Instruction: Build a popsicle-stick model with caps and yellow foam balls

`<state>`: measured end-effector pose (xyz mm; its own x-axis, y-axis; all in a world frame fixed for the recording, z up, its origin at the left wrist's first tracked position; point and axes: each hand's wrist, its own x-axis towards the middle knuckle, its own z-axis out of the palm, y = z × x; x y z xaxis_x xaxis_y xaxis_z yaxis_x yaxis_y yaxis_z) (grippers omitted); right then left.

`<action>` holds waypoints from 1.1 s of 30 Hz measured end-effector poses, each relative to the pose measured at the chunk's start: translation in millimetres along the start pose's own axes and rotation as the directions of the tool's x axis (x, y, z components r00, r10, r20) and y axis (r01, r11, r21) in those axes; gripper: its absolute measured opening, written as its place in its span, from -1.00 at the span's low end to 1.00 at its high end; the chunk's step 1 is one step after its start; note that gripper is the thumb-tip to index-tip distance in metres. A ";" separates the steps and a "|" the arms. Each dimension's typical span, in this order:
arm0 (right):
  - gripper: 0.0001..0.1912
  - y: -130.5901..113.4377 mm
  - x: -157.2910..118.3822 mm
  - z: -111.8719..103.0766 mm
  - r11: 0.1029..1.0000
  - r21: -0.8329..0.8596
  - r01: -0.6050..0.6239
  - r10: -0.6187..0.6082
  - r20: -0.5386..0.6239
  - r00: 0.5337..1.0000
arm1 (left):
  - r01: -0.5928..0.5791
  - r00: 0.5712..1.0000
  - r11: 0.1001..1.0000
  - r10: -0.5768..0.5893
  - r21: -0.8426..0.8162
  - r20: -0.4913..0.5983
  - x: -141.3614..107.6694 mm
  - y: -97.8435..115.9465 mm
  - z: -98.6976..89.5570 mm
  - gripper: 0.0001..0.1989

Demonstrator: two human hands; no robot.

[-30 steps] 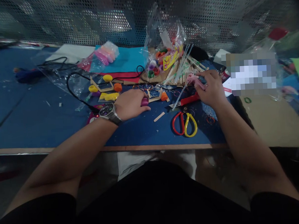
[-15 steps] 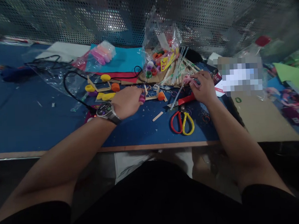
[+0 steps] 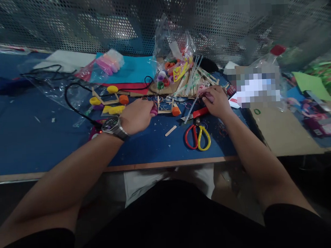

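Cap point(image 3: 154, 109): magenta and ridged, it sat between the thumb and fingers of our left hand point(image 3: 137, 116), which pinched it palm down; we judged it light, smooth and stiff, best held across its rim.
Frame point(image 3: 165, 111): thin wooden sticks stood on the surface point(image 3: 144, 150) just right of our left hand; whether they were fixed to the cap we could not tell. We took them for light, rigid and fragile at the joints, safest gripped along the lower stick.
Orange cap point(image 3: 176, 111): at the frame's end nearer our right hand point(image 3: 218, 100), it looked hard and slightly slippery.
Pink piece point(image 3: 203, 90): thumb and fingers of our right hand pinched it, covering most of it; we could not tell whether it was soft.
Scissors point(image 3: 198, 137): they lay nearer us than our right hand, loops toward us, probably the heavier thing.
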<state>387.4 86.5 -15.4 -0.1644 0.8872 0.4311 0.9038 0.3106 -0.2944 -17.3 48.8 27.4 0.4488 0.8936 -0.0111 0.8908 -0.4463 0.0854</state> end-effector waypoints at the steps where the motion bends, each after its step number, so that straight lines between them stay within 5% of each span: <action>1: -0.57 0.6 -0.4 0.5 1.000 0.004 -0.009 0.009 0.001 1.000 | 0.002 1.000 1.000 -0.003 -0.002 -0.002 -0.3 0.1 0.5 -0.77; 15: -0.61 -2.1 -3.5 -1.7 0.998 0.058 -0.023 0.021 0.046 0.999 | -0.018 0.999 0.998 0.020 -0.059 0.027 -3.7 3.2 -4.1 -0.69; 33: -0.71 11.9 -5.4 10.5 0.989 0.142 0.044 -0.038 -0.041 0.998 | -0.022 0.997 0.998 0.025 -0.052 0.066 -5.0 6.4 -6.6 -0.63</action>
<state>394.9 88.9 -30.1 -0.1825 0.8597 0.4771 0.8302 0.3947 -0.3937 -14.4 41.8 34.6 0.4750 0.8768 -0.0749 0.8758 -0.4628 0.1375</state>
